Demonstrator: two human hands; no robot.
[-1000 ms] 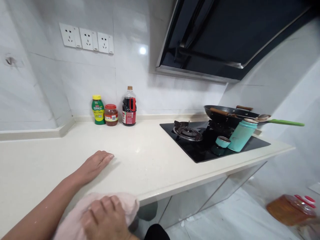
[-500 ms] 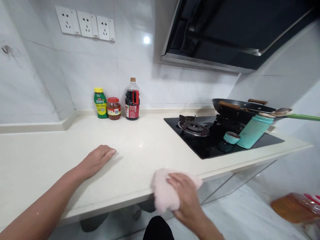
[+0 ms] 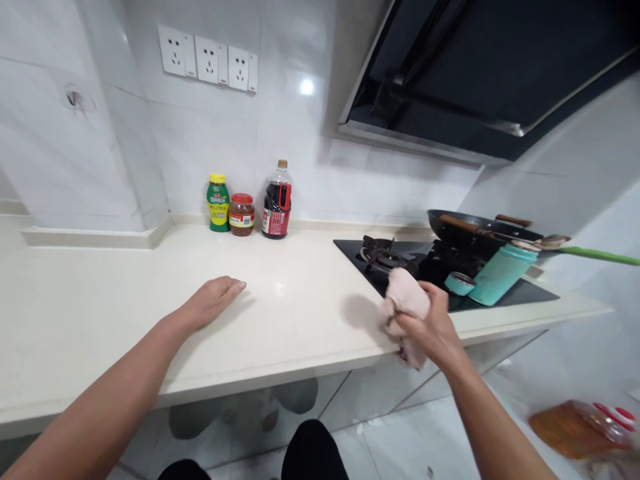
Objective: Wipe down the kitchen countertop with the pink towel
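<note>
A pale pink cloth [image 3: 407, 297] is bunched up in my right hand [image 3: 436, 327], whose fingers and thumb close round it. The hand holds it raised over the front edge of the counter, near the stove's front left corner, and part of the cloth hangs down. My left hand [image 3: 214, 300] rests on the cream countertop [image 3: 295, 313], its fingers stretched out and holding nothing.
By the back wall stand a green squeeze bottle [image 3: 219, 203], a red-lidded jar [image 3: 241, 215] and a soy sauce bottle [image 3: 277, 203]. The black stove [image 3: 345, 250] bears a wok [image 3: 463, 233], a tilted turquoise flask [image 3: 500, 275] and its cap [image 3: 460, 284]. An oil jug [image 3: 575, 427] lies on the floor.
My right hand has lifted the cloth off the counter's front edge and moved it up and right, bunching it. My left hand stays on the counter. The view has shifted slightly.
</note>
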